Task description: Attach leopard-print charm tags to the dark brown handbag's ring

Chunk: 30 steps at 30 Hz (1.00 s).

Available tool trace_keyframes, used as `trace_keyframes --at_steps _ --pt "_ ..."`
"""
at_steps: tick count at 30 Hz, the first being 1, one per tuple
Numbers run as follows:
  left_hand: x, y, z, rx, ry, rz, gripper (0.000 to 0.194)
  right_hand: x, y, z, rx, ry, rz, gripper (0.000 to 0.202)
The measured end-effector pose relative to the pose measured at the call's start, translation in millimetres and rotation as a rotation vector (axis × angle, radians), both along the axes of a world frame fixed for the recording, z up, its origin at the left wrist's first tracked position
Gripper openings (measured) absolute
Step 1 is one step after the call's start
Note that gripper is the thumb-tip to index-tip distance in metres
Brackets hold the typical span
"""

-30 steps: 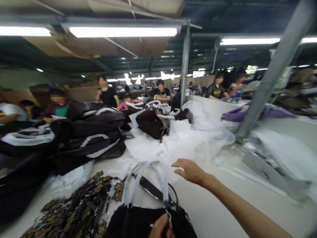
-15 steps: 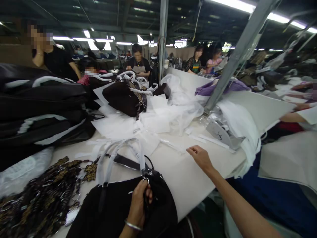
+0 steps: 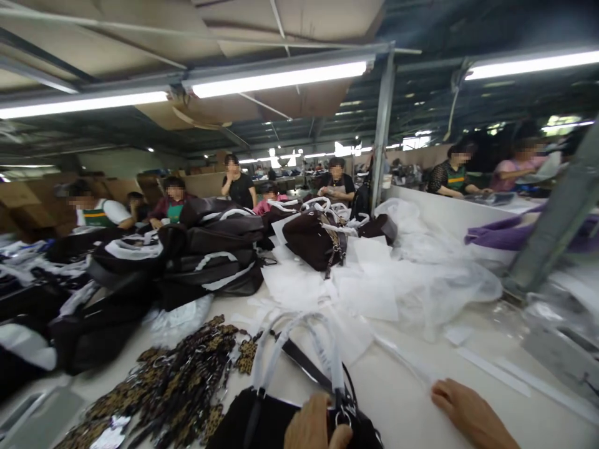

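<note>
A black handbag (image 3: pixel 262 421) with white-wrapped handles (image 3: pixel 299 346) lies at the table's near edge. My left hand (image 3: pixel 314 427) grips it by the metal ring at the base of a handle. My right hand (image 3: pixel 461 408) rests on the white table top (image 3: pixel 407 399) to the right of the bag, palm down, holding nothing. A dark strap runs from under the handles toward the bag.
Leopard-print straps (image 3: pixel 178 380) lie in a heap at the left. Stacked black bags (image 3: pixel 206 262) and a brown bag (image 3: pixel 313 237) sit further back among white wrapping sheets (image 3: pixel 374 280). Several seated people work beyond. A grey steel post (image 3: pixel 552 218) slants at the right.
The camera has tilted up and swung left. My right hand has come back from its reach across the table and now lies closer to the bag. My left hand keeps its grip.
</note>
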<state>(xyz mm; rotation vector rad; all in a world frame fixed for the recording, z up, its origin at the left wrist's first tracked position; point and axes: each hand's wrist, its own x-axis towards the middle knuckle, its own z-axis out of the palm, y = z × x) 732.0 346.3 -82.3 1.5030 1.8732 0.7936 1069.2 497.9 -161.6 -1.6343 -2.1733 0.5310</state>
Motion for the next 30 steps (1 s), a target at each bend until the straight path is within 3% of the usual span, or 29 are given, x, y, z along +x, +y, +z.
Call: trace_keyframes --at_steps 2,4,6,7,9,12,15,17,21,26,30 --pt "-4.1 27.1 45.8 0.157 0.205 -0.084 0.054 7.4 2.1 -6.4 -0.007 0.069 -0.014 0.028" --pt "1.0 67.2 89.6 0.264 0.336 -0.227 0.060 9.2 -2.5 -5.8 0.007 0.108 -0.045 0.031" --pt "17.9 110.0 115.5 0.304 0.409 -0.341 0.059 4.9 -11.2 0.5 0.036 0.116 -0.066 0.035" --pt "30.9 128.1 118.7 0.302 0.427 -0.430 0.058 0.8 -16.1 5.4 0.052 0.108 -0.076 0.036" --pt "63.2 151.5 105.1 0.268 0.450 -0.624 0.056 -10.3 -25.7 17.3 0.092 0.076 -0.118 0.037" --pt "113.5 156.3 52.4 0.166 0.527 -0.828 0.067 -29.1 -37.2 38.2 0.175 -0.006 -0.184 0.038" --pt "147.7 149.2 0.3 0.102 0.624 -0.829 0.053 -42.0 -47.3 57.1 0.234 -0.092 -0.137 0.035" --pt "157.3 151.2 -21.2 0.107 0.614 -0.801 0.035 -42.5 -57.5 68.5 0.246 -0.140 -0.130 0.033" --pt "154.0 168.7 -37.6 0.139 0.554 -0.796 0.033 -19.3 -89.2 95.2 0.178 -0.057 -0.174 0.033" --pt "151.0 175.8 -43.4 0.172 0.552 -0.817 0.034 23.2 -128.4 120.6 0.009 0.061 -0.256 0.038" --pt "154.0 174.7 -45.0 0.166 0.555 -0.827 0.032 32.0 -149.7 134.5 0.005 0.083 -0.269 0.040"
